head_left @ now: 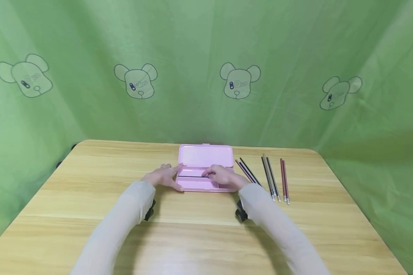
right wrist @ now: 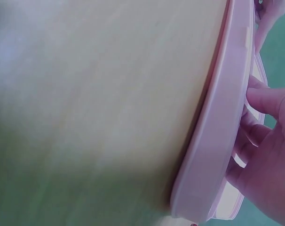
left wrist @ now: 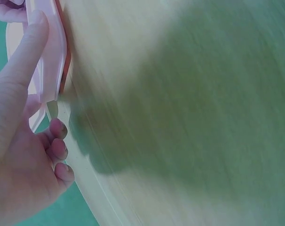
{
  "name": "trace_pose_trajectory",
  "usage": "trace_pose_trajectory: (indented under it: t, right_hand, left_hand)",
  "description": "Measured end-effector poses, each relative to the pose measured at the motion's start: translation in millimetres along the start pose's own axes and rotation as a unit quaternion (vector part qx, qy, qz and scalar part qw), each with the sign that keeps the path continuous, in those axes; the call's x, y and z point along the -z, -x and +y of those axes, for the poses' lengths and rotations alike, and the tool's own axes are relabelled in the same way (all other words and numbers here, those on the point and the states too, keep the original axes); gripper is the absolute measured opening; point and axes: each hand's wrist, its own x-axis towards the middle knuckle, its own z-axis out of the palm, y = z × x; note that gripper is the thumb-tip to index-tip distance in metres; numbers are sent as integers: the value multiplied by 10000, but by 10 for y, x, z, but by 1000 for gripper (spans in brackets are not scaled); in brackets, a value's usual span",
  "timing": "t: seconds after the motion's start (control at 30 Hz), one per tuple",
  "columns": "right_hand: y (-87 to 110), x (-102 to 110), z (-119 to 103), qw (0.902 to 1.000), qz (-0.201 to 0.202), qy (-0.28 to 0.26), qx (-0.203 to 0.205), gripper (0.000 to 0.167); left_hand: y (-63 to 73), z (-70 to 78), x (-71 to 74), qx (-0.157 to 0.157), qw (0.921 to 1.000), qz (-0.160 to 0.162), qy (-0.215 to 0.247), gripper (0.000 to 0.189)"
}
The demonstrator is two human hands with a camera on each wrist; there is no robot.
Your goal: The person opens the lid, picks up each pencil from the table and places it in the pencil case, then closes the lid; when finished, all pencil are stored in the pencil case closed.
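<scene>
A pink pencil case stands with its lid raised at the back of the table. My left hand grips its left end, thumb along the front and index finger toward the back; the other fingers curl loosely in the left wrist view. Inside lies a dark pencil, lengthwise across the case. My right hand reaches over the right part, its bent fingertips pinching the pencil near its right end, which the hand covers. In the right wrist view the fingers dip inside behind the front wall.
Right of the case, several pencils lie on the wooden table: dark ones closest, a mixed group beyond them, and red ones furthest right. A green curtain hangs behind the table.
</scene>
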Motion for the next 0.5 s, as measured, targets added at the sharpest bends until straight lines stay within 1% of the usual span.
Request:
trace_pose_trajectory:
  t: [0.1, 0.2, 0.33, 0.43, 0.5]
  right_hand:
    - [3, 10, 1, 9998, 174, 15, 32, 30]
    - [-1, 25, 17, 9986, 479, -55, 210, 29]
    - [19, 58, 49, 9949, 824, -210, 549, 28]
    - [78, 102, 71, 9935, 903, -447, 523, 30]
    - [131, 143, 96, 9933, 928, -532, 434, 33]
  left_hand:
    - [2, 7, 9, -17, 10000, 11, -24, 105]
    - [8, 17, 21, -42, 10000, 10, -60, 104]
    - [25, 34, 30, -66, 9999, -3, -99, 103]
    - [42, 42, 27, -42, 10000, -28, -31, 103]
    - [53, 42, 21, -27, 10000, -37, 22, 103]
